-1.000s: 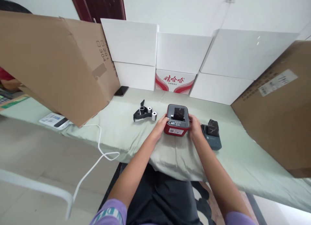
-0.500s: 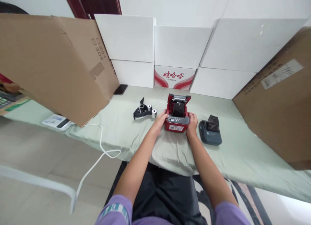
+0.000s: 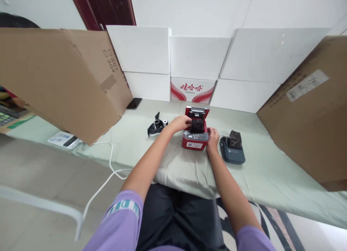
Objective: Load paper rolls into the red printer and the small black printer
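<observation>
A small red label printer [image 3: 195, 139] with a grey top sits on the green cloth, its lid tipped up towards the back. My left hand [image 3: 181, 122] reaches over the printer's left side, fingers curled at the open compartment where a dark roll shows. My right hand [image 3: 213, 138] grips the printer's right side. A dark blue-grey printer [image 3: 232, 152] with a dark roll on it lies just right of my right hand. Left of my left hand lie a black holder [image 3: 154, 127] and a small white paper roll [image 3: 165, 123].
White foam boxes [image 3: 197, 58] line the back, one [image 3: 192, 89] with red print. Big cardboard boxes stand at left [image 3: 67, 81] and right [image 3: 309, 110]. A black phone [image 3: 135, 103], a white cable [image 3: 108, 171] and a label pack [image 3: 63, 139] lie left.
The printer's lid went from shut to tipped up. My left hand has left the printer's side and moved up to the open compartment. My right hand stays on the right side.
</observation>
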`<state>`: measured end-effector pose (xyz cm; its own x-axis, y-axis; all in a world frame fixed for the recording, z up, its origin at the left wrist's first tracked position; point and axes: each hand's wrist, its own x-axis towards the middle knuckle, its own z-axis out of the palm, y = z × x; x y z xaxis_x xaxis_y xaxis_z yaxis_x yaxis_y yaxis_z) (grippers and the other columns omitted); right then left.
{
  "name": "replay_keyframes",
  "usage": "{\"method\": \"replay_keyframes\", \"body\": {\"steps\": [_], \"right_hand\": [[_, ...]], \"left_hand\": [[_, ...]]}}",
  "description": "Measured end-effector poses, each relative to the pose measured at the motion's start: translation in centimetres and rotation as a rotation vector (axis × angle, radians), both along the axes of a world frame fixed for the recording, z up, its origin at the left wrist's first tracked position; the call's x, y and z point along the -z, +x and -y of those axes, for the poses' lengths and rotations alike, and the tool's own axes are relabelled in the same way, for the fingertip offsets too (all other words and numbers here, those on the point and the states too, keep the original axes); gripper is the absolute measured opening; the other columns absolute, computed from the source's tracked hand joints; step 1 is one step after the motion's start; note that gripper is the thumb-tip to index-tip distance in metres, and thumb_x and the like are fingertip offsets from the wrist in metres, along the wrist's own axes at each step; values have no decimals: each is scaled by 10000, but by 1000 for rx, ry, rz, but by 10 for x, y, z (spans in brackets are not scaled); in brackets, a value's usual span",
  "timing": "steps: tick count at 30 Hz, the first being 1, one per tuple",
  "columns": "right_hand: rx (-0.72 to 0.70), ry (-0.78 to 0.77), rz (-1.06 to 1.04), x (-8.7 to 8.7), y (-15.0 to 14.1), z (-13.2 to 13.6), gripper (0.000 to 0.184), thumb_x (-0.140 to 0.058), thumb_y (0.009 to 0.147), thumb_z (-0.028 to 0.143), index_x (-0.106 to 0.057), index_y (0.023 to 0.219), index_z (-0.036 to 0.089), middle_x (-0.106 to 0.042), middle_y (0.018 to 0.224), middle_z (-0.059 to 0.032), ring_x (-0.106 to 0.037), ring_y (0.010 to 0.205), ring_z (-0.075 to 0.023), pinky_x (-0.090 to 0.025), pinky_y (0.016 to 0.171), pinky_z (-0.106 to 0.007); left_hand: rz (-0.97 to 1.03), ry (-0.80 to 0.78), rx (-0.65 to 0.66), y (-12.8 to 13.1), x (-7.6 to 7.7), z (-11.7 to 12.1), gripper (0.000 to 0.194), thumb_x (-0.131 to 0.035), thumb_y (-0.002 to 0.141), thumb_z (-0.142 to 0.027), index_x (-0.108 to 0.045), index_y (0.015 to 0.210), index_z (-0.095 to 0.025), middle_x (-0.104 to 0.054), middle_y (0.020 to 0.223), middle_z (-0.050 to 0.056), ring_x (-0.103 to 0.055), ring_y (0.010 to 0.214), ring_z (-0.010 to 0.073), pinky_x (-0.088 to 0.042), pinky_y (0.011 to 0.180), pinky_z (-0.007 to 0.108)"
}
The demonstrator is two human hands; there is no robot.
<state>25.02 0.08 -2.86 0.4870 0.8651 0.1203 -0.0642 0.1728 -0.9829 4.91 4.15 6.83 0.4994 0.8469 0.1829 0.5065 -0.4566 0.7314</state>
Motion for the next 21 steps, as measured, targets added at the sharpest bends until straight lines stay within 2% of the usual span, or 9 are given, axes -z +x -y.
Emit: {"method": "replay_keyframes", "body": {"steps": [2,4,6,8,11,14,17,19,21], "right_hand": [[-2,-2,13,0,0,0,283,-523,758,472,-619,820,213,-619,789,14,-562,760,-153,-456,744,-273],[-2,-4,39,-1,0,0,276,-513,768,466,-619,811,215,-619,788,15,-552,761,-154,-451,747,-272],[-3,-9,60,-1,0,0,270,-502,775,460,-617,806,218,-616,783,17,-543,761,-155,-446,744,-272],[0,-15,71,-1,0,0,265,-496,780,457,-613,800,220,-606,770,21,-531,752,-155,-438,732,-271],[-3,-5,68,0,0,-1,255,-503,780,453,-607,787,220,-590,749,26,-515,734,-152,-427,709,-268],[-21,18,43,2,1,-3,239,-517,775,439,-605,780,216,-579,738,30,-504,713,-146,-420,694,-268],[-21,18,43,4,2,-3,235,-515,771,434,-604,776,216,-582,742,30,-508,710,-145,-421,697,-271],[-12,10,56,4,2,-3,240,-503,767,438,-602,778,220,-589,751,27,-522,725,-149,-429,706,-273],[-6,-1,59,2,3,-1,244,-487,763,444,-596,786,226,-602,768,20,-543,745,-154,-444,721,-275]], "left_hand": [[-38,-73,31,13,-5,-16,105,-686,634,-99,-715,598,-193,-731,682,57,-694,870,283,-493,950,367],[59,-175,-32,27,-5,-25,132,-719,577,-79,-672,532,-194,-698,609,60,-687,895,304,-480,969,372],[193,-253,-131,38,-1,-28,118,-720,601,-100,-671,547,-194,-696,608,75,-685,955,315,-460,1006,383],[273,-275,-203,45,3,-26,81,-698,650,-122,-690,598,-184,-719,668,101,-685,1025,316,-432,1051,400],[152,-222,-171,46,5,-23,87,-723,625,-108,-692,588,-181,-725,688,107,-689,1066,331,-379,1111,424],[-68,-129,-35,36,-4,-18,91,-760,588,-110,-743,627,-191,-722,662,65,-704,988,330,-395,1095,429],[-63,-74,84,15,-19,-2,220,-776,645,-195,-810,862,-193,-761,789,48,-709,920,288,-477,1000,399],[66,-9,49,-5,-26,20,358,-799,668,-247,-794,1020,-177,-775,964,67,-705,963,262,-504,975,370],[238,84,-133,-29,-23,51,443,-761,748,-263,-735,1185,-196,-743,1163,81,-685,1084,235,-490,1037,362]]}}
